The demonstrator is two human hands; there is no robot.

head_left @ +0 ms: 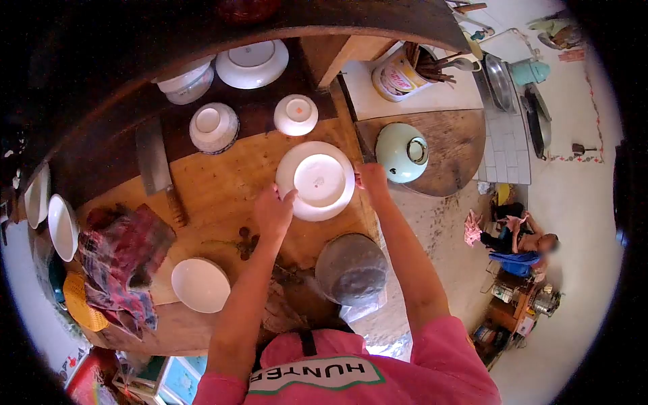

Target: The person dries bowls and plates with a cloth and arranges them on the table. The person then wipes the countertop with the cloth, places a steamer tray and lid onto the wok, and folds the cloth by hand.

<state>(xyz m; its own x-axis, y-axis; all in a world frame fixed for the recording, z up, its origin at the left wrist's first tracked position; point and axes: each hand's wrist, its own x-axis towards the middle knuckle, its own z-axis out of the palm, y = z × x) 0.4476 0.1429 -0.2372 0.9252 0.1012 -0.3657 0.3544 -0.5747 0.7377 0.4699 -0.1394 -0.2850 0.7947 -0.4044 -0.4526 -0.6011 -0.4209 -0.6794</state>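
Observation:
Both hands grip a white dish [287, 165] that is turned upside down over the wooden board, its round base facing up. My left hand [273, 214] is closed on the lower left rim, thumb along the edge. On the right rim my right hand [371, 181] is closed too. Just beyond the dish, a small white bowl [295, 115] and a patterned bowl [213, 128] lie bottom up. A pale green enamel bowl [398, 152] rests upside down by my right hand. Nearer to me are a grey metal pot [351, 270] and a white bowl [200, 285].
A cleaver [155, 162] and a plaid cloth [125, 246] lie at left, near more white bowls [63, 227]. Stacked dishes [253, 64] stand under an overhanging dark shelf [378, 30]. A tub of chopsticks [401, 74] stands at back right. Another person [530, 239] sits farther right.

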